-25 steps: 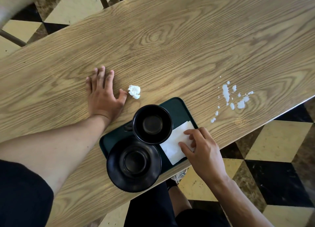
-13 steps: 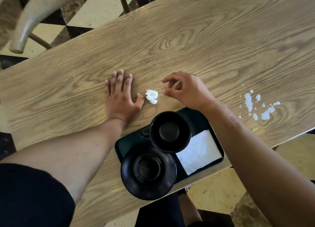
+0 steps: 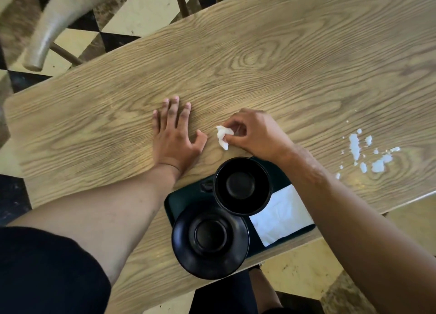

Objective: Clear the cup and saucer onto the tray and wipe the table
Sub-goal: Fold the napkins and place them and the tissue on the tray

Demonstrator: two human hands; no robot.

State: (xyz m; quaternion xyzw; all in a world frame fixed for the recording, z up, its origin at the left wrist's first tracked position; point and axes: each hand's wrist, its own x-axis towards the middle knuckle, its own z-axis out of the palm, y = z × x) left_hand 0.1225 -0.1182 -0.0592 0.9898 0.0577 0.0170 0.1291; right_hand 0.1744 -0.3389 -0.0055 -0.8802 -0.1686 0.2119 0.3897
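- The right hand (image 3: 256,134) reaches across above the tray, its fingers curled, and pinches a small crumpled white wad of tissue (image 3: 223,136) between thumb and fingertips; I cannot tell whether the wad touches the wood or is just clear of it.
- The left hand (image 3: 175,139) lies flat on the wooden table (image 3: 283,66), palm down, its fingers straight and spread and its thumb out toward the wad; it holds nothing.
- The black cup (image 3: 242,186) stands upright on the dark green tray (image 3: 186,198), at the tray's far side, with a small handle on its left.
- The black saucer (image 3: 210,239) sits at the tray's near left corner, overhanging the tray's edge and the table's near edge; the cup's rim overlaps it from this view.
- A flat white napkin (image 3: 282,215) lies in the right part of the tray, just beside the cup.
- White spilt patches (image 3: 368,152) are scattered on the table well to the right of the tray.
- A curved wooden chair (image 3: 70,14) stands past the table's far left edge on the chequered floor (image 3: 132,11).
- No brand, label or writing is readable on anything.
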